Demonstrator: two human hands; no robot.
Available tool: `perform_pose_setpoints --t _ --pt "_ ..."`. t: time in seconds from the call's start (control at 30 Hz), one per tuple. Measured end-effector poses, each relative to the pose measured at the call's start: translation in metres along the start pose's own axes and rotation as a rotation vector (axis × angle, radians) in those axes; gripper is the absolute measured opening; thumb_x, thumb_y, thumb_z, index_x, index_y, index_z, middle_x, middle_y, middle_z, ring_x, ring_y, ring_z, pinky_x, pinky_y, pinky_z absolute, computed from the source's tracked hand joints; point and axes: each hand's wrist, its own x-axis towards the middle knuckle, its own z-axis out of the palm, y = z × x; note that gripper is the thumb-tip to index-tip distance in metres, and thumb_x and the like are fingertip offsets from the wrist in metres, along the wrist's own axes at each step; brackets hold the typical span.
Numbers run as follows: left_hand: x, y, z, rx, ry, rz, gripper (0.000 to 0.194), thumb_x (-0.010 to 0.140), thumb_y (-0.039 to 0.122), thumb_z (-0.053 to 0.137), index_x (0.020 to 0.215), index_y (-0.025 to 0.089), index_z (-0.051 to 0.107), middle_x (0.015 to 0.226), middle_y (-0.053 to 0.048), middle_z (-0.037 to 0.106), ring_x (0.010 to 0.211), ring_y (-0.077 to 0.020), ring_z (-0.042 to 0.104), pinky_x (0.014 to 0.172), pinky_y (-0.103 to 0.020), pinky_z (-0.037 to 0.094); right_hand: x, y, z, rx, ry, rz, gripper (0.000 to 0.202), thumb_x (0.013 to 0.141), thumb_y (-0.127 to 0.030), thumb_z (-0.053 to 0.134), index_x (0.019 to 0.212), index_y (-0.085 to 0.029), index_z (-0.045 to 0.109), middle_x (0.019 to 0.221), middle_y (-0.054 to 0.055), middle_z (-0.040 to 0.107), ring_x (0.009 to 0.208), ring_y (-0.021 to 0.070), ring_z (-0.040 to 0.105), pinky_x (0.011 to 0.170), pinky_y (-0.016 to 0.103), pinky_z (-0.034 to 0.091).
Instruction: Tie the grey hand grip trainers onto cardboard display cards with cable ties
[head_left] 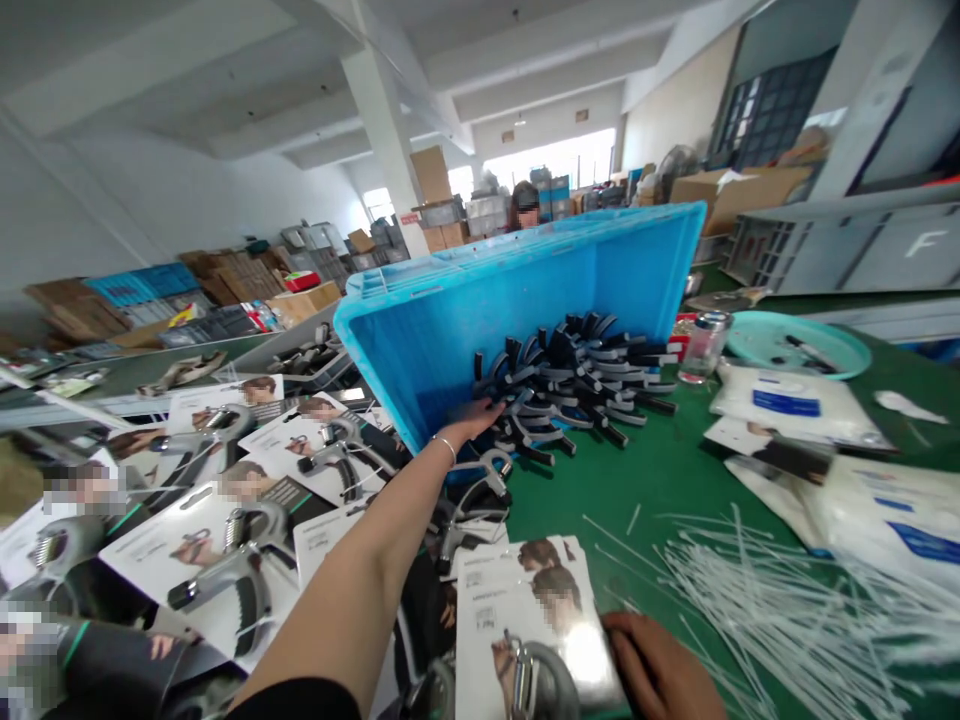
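My left hand [474, 424], with a bracelet at its wrist, reaches into the tipped blue crate [480, 310]. Its fingers are stretched out against the near-left side of a pile of grey and black hand grip strengtheners [570, 375]. At the bottom, my right hand [660, 665] has its fingers bent round the right edge of a stack of printed backing cards [517, 600]; its thumb is not clearly seen. A grey grip strengthener [540, 685] shows on the top card, whether printed or real I cannot tell. One loose strengthener [480, 480] lies just below my left hand.
Carded grip strengtheners [240, 570] cover the left side. White cable ties [780, 610] lie spread at right, beside plastic bags [795, 405], a glass jar [705, 347] and a turquoise tray [795, 340]. Behind the crate a person [525, 205] is partly visible.
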Motion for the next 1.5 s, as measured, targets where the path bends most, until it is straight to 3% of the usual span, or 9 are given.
perform_pose_setpoints --t 0.27,0.47,0.7,0.8,0.97,1.03,1.17,1.37,1.5 --pt "-0.091 0.05 0.023 0.016 -0.235 0.24 0.048 0.079 0.064 0.057 0.095 0.021 0.073 0.115 -0.009 0.072 0.118 -0.0355 0.056 0.099 -0.039 0.04 -0.004 -0.029 -0.003 0.034 0.116 0.032 0.027 0.097 -0.032 0.039 0.106 -0.022 0.063 0.093 0.006 0.072 0.087 0.0225 0.068 0.082 0.036 0.053" --pt "-0.161 0.078 0.007 -0.08 -0.238 0.44 0.039 0.09 0.044 0.044 0.091 0.017 0.072 0.094 -0.005 0.074 0.088 -0.0219 0.065 0.083 -0.027 0.046 -0.031 -0.019 -0.048 -0.033 0.166 -0.007 0.021 0.095 -0.03 0.046 0.104 -0.021 0.062 0.104 0.009 0.065 0.1 0.0248 0.061 0.093 0.04 0.047" --pt "-0.286 0.058 -0.032 -0.122 -0.287 0.582 0.034 0.092 0.041 0.047 0.108 0.024 0.071 0.106 -0.005 0.073 0.097 -0.0246 0.065 0.092 -0.035 0.047 -0.03 -0.027 -0.068 -0.437 -0.007 -0.092 0.025 0.089 -0.027 0.059 0.112 -0.016 0.062 0.11 0.012 0.057 0.101 0.026 0.057 0.091 0.039 0.047" --pt "-0.352 0.034 -0.025 -0.291 -0.068 0.55 0.032 0.095 0.039 0.044 0.112 0.028 0.069 0.112 -0.004 0.071 0.109 -0.0237 0.062 0.102 -0.038 0.044 -0.026 -0.029 -0.062 -0.488 -0.062 -0.134 0.029 0.087 -0.027 0.062 0.113 -0.014 0.061 0.112 0.014 0.058 0.104 0.0277 0.056 0.093 0.04 0.046" --pt "-0.433 -0.016 0.026 -0.624 0.287 -0.015 0.025 0.092 0.042 0.052 0.106 0.026 0.066 0.106 -0.005 0.072 0.103 -0.024 0.065 0.097 -0.039 0.047 -0.049 -0.038 -0.062 -0.596 -0.067 -0.068 0.018 0.089 -0.028 0.059 0.101 -0.015 0.063 0.105 0.015 0.06 0.1 0.0305 0.056 0.087 0.042 0.046" --pt "-0.451 -0.022 0.048 -0.773 0.199 -0.197 0.03 0.092 0.047 0.051 0.106 0.024 0.064 0.092 -0.005 0.073 0.088 -0.0221 0.068 0.086 -0.037 0.051 -0.057 -0.043 -0.061 -0.642 -0.131 0.019 0.013 0.09 -0.026 0.056 0.096 -0.016 0.063 0.101 0.015 0.061 0.092 0.0291 0.06 0.078 0.038 0.047" --pt "-0.457 -0.002 0.067 -0.924 -0.137 -0.207 0.041 0.092 0.057 0.043 0.08 0.02 0.057 0.068 -0.003 0.069 0.056 -0.017 0.063 0.055 -0.027 0.048 -0.056 -0.047 -0.055 -0.619 -0.259 0.058 0.014 0.091 -0.02 0.049 0.088 -0.016 0.062 0.093 0.014 0.065 0.075 0.0228 0.064 0.064 0.03 0.044" --pt "-0.456 0.01 0.065 -0.761 -0.13 -0.217 0.049 0.088 0.061 0.048 0.063 0.02 0.053 0.051 0.0 0.061 0.045 -0.0133 0.056 0.05 -0.024 0.043 -0.043 -0.038 -0.074 -0.576 -0.298 0.024 0.017 0.091 -0.026 0.048 0.086 -0.018 0.061 0.083 0.011 0.069 0.07 0.0218 0.065 0.061 0.029 0.043" --pt "-0.468 0.002 0.082 -0.996 -0.359 -0.243 0.045 0.088 0.058 0.049 0.072 0.017 0.058 0.056 0.0 0.063 0.042 -0.0114 0.054 0.042 -0.021 0.038 -0.047 -0.026 -0.093 -0.43 -0.251 0.027 0.02 0.091 -0.032 0.045 0.094 -0.019 0.06 0.081 0.008 0.07 0.066 0.0213 0.064 0.06 0.03 0.045"
